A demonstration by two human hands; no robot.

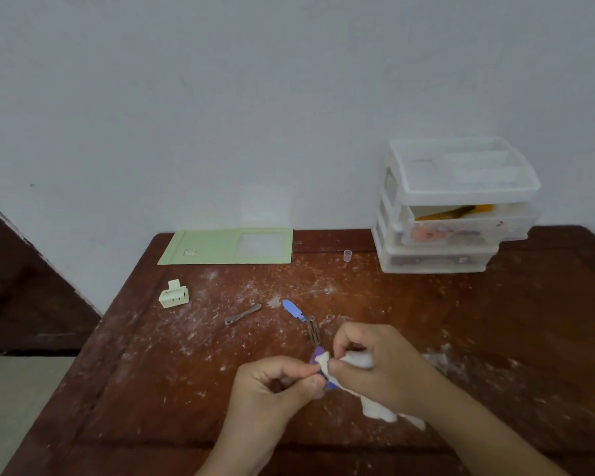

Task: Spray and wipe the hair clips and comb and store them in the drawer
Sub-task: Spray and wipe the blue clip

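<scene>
Hands work close together at the near middle of the table [426, 304]. The left hand [275, 383] has its fingers curled, pinching a small purple clip [318, 355] between thumb and forefinger. The right hand [375, 362] is also curled, gripping a white cloth [375, 412] and pressing a fold of it against the clip; the loose end of the cloth trails down under the wrist.

Wiping such a small piece well probably means holding it firmly by one end, drawing the cloth along its length, then turning it to reach the other face and the hinge, without letting it slip from the pinch.

Just beyond the hands lie a brown clip [313, 329] and a blue clip [293, 310], near each other, with a grey clip [243, 314] a little to their left. Farther left sits a cream claw clip [174, 295]. These seem to be waiting their turn. No comb or spray bottle is plainly visible on the table.

At the far right against the wall stands a clear drawer unit [454, 207], its middle drawer pulled partly out and holding an orange item that may be the comb, along with other things. A small plastic cap [347, 255] stands beside it, and a green card [227, 247] lies at the far edge.
</scene>
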